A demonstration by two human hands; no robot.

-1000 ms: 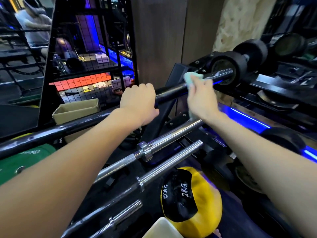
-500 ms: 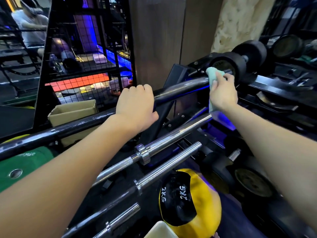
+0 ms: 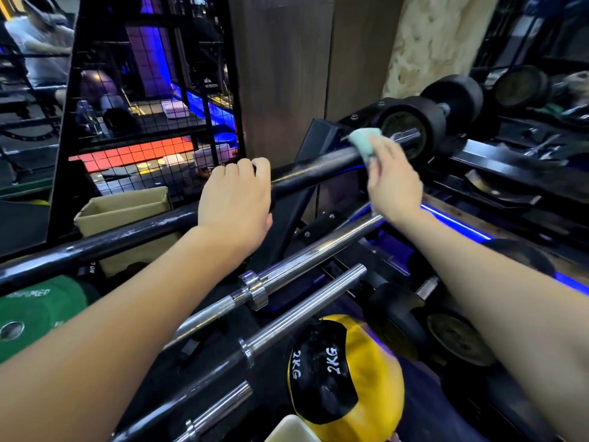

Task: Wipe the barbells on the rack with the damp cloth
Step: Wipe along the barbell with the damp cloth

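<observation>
Cloth [image 3: 363, 143] is the thing to watch: a small green one, pressed on top of the black barbell [image 3: 318, 169] near its far end, just before the round black weight [image 3: 411, 127]. The right hand [image 3: 393, 180] pushes it down, with the fingers mostly straight on the cloth. I cannot tell if the thumb pinches it underneath. The left hand [image 3: 236, 202] is curled over the same bar closer in, holding it steady on the rack [image 3: 318, 135]. Two shiny silver bars [image 3: 302, 253] lie lower down, beside a yellow and black ball [image 3: 344, 374] marked 2KG. The cloth could slip off the round bar and fall between the bars, because the hand may only be pressing it. The bar could also roll if the left hand lets go.
</observation>
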